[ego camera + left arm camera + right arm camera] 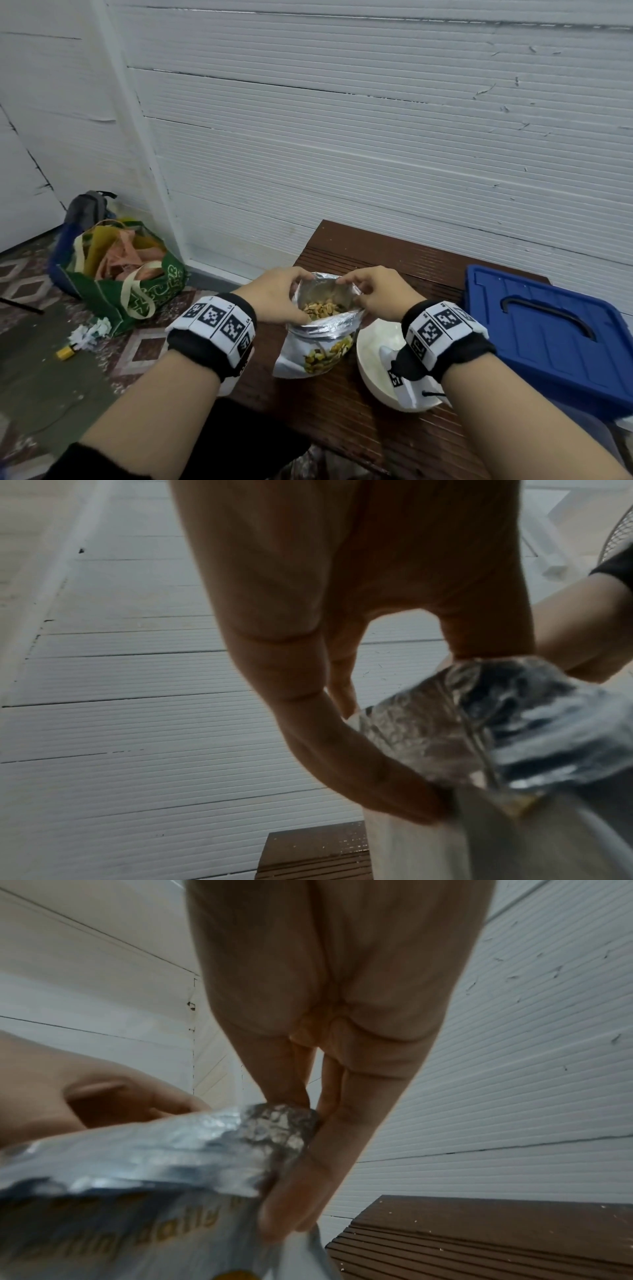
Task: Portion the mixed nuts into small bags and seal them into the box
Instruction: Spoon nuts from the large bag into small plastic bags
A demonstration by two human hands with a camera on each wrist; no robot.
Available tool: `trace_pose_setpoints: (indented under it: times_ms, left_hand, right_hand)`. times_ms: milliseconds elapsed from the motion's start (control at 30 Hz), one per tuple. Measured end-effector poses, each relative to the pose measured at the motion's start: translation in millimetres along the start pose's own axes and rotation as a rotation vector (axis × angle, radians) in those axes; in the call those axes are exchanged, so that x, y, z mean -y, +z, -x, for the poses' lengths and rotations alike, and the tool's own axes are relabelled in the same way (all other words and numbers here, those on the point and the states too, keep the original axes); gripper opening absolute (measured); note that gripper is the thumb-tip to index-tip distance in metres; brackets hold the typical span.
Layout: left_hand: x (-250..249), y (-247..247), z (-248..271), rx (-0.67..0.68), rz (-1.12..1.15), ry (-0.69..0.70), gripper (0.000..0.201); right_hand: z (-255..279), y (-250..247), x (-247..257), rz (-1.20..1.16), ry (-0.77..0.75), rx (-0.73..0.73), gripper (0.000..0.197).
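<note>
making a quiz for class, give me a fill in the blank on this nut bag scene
Both hands hold the foil bag by its ___ mouth. The left hand and right hand grip opposite sides of the rim. Inside the bag lie mixed ___. The white bowl sits between the bag and the ___ box.

Missing words: open; nuts; blue

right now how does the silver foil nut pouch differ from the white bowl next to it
The silver foil nut pouch is crinkly and flexible, with mixed nuts visible inside; the round white bowl is rigid, and no nuts show in it. The left hand and right hand hold the pouch's mouth open; the bowl sits ungripped. Both rest on the brown slatted table.
</note>
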State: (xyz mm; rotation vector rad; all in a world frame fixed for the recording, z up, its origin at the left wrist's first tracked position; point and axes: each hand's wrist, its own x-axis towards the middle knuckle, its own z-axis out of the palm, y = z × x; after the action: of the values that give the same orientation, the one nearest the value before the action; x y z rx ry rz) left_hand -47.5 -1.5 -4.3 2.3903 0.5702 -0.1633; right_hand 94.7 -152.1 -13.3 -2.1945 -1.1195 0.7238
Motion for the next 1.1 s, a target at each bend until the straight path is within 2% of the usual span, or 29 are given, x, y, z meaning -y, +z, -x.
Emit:
trace_pose_setpoints:
  times_ms: [100, 267, 367, 567, 600, 733, 867, 1000, 1100]
  left_hand:
    - [0.4, -0.1, -0.1, 0.008, -0.012, -0.019, 0.074]
    - [0.9, -2.7, -0.8, -0.037, -0.019, -0.012, 0.064]
    - [0.7, 2.2, -2.4, -0.014, -0.048, -0.006, 0.059]
    - [-0.5, 2.4, -3.3, 0.071, -0.147, -0.081, 0.081]
    - [-0.8, 4.2, -3.2, 0.077, -0.169, -0.088, 0.087]
    - [-0.4, 10.4, -1.5, 0.069, -0.204, -0.103, 0.099]
    - [-1.4, 13.8, -0.2, 0.045, -0.215, -0.107, 0.101]
    - [-4.8, 13.4, 3.4, 0.032, -0.171, -0.068, 0.086]
    - [-7.6, 10.4, 6.0, -0.089, 0.03, 0.008, 0.053]
  right_hand:
    - [-2.0, -0.5, 1.2, 0.011, 0.019, -0.005, 0.046]
    - [3.9, -9.7, -2.1, -0.084, 0.014, -0.074, 0.017]
    - [3.8, -11.0, -3.3, 0.011, -0.016, -0.106, 0.012]
    - [3.7, -16.6, 9.3, 0.391, 0.037, -0.072, 0.015]
    - [4.1, -16.3, 11.4, 0.401, 0.037, -0.046, 0.017]
    - [10.1, -15.9, 14.2, 0.32, 0.0, 0.091, 0.05]
    - [14.2, -16.9, 8.2, 0.362, 0.028, 0.16, 0.061]
    - [15.6, -19.3, 5.9, 0.386, 0.02, 0.156, 0.062]
    - [17.5, -17.4, 2.1, 0.089, 0.022, 0.125, 0.053]
